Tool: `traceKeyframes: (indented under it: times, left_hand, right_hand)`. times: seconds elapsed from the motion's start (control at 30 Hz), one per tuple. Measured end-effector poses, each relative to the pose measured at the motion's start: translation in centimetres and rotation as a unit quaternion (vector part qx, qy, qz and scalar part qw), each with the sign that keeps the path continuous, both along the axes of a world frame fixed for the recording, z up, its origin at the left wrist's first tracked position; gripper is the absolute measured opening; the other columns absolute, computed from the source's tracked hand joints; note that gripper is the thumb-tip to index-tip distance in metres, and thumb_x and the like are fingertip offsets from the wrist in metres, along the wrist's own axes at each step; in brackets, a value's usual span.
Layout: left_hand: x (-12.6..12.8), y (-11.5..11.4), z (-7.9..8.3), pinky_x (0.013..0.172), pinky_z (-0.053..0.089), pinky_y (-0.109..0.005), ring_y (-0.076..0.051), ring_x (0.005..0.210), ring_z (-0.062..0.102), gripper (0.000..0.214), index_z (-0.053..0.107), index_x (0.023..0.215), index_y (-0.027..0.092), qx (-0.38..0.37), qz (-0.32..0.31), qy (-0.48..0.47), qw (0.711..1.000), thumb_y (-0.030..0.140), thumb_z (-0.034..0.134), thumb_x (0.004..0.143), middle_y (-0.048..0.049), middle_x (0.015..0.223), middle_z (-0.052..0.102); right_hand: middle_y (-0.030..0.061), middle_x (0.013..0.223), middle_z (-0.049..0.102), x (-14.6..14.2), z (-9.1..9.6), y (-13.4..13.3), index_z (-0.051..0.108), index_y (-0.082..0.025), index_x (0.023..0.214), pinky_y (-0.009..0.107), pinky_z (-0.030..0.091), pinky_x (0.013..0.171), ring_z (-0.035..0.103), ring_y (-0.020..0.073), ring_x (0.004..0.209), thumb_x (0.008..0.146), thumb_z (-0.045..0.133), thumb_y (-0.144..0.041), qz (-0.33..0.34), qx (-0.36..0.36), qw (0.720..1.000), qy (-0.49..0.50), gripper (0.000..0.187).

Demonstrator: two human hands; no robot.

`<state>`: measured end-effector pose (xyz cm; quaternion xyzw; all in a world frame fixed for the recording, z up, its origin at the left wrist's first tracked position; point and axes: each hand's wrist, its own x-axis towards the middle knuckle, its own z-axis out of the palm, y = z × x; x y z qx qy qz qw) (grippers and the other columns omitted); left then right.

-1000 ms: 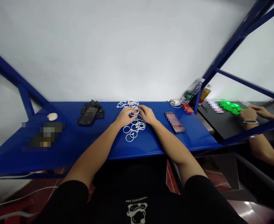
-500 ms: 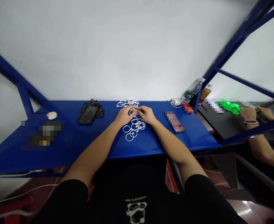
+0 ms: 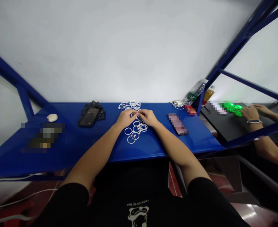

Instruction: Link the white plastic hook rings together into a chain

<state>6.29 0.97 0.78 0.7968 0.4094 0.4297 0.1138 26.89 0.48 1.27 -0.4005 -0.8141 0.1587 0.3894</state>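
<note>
Several white plastic rings (image 3: 134, 132) lie in a loose heap on the blue bench top (image 3: 101, 142), some linked together. My left hand (image 3: 125, 118) and my right hand (image 3: 148, 117) meet above the heap, fingertips pinched together on a white ring between them. More white rings (image 3: 128, 105) lie just beyond my fingers, towards the wall.
A black phone on a black bag (image 3: 91, 114) lies to the left, a small pale object (image 3: 52, 117) further left. Another phone (image 3: 177, 123), a coiled white cable (image 3: 178, 103), a red box (image 3: 190, 109) and bottles (image 3: 195, 90) are to the right. A co-worker's hands (image 3: 252, 112) handle green parts (image 3: 233, 108) on the neighbouring black table.
My two hands have drawn closer together, fingertips now meeting over the rings. The co-worker's hands have shifted over the green parts.
</note>
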Motion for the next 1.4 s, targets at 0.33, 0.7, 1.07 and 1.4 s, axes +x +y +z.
traceKeyframes:
  times: [0.33, 0.7, 1.07, 1.4]
  left_hand:
    - [0.2, -0.3, 0.5, 0.078, 0.056, -0.028, -0.018, 0.081, 0.073, 0.013, 0.077, 0.097, 0.021, -0.027, 0.006, -0.01, 1.0, 0.028, 0.066, 0.095, -0.0028, 0.091, 0.081]
    - [-0.2, -0.2, 0.6, 0.077, 0.055, -0.028, -0.018, 0.079, 0.075, 0.013, 0.076, 0.095, 0.022, -0.032, 0.01, -0.015, 0.999, 0.031, 0.066, 0.094, -0.0015, 0.085, 0.08]
    - [-0.4, 0.3, -0.8, 0.071, 0.061, -0.029, -0.019, 0.072, 0.079, 0.036, 0.07, 0.127, 0.021, -0.142, -0.04, -0.101, 0.984, 0.043, 0.06, 0.101, -0.0019, 0.081, 0.08]
    - [-1.1, 1.4, -0.8, 0.086, 0.06, -0.033, -0.022, 0.091, 0.076, 0.015, 0.079, 0.103, 0.021, -0.075, 0.046, 0.014, 0.996, 0.031, 0.068, 0.096, -0.0071, 0.103, 0.081]
  right_hand:
    - [0.0049, 0.081, 0.072, -0.3, 0.3, -0.5, 0.074, -0.018, 0.091, 0.028, 0.043, 0.071, 0.061, 0.0168, 0.073, 0.106, 0.057, -0.039, -0.029, 0.046, 0.998, -0.034, 0.03]
    - [0.0064, 0.1, 0.08, -0.1, -0.3, -0.2, 0.079, -0.022, 0.106, 0.029, 0.05, 0.081, 0.071, 0.0192, 0.09, 0.106, 0.06, -0.036, -0.032, 0.044, 0.998, -0.02, 0.024]
    - [0.015, 0.145, 0.07, 0.7, -1.5, 1.5, 0.07, -0.021, 0.141, 0.049, 0.044, 0.119, 0.065, 0.029, 0.134, 0.106, 0.061, -0.034, -0.013, 0.018, 0.986, -0.165, 0.039]
    - [0.0135, 0.149, 0.066, 0.9, -2.2, 1.6, 0.075, -0.026, 0.135, 0.05, 0.046, 0.119, 0.063, 0.0294, 0.137, 0.104, 0.064, -0.031, -0.024, 0.009, 0.974, -0.224, 0.034]
